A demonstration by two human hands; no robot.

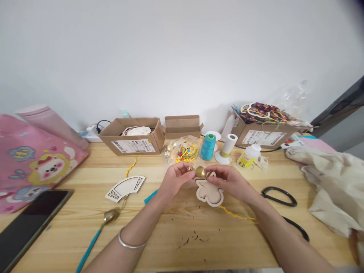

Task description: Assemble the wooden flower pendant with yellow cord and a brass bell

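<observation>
Nearest, a blue tassel [90, 247] is being seen on the tabletop [162, 246], joined to a gold cap [110, 216]; by thin cord the cap is being linked to a fan [125, 189], and that piece is looking finished. Farther in, a yellow cord [234, 215] is trailing from the plaque [209, 193]: that end is seemingly done. The plaque is being held between the forearms, its upper edge being pinched by the right hand [229, 181], thumb and fingers nearly together. Just beyond, the bell [200, 172] is being gripped by the closed fingertips of the left hand [176, 180]; whether it is being tied on cannot be told. No tassel is being seen there, so that part is apparently being left undone. Behind, a spool [208, 147] and a box [133, 146] are being glimpsed.
</observation>
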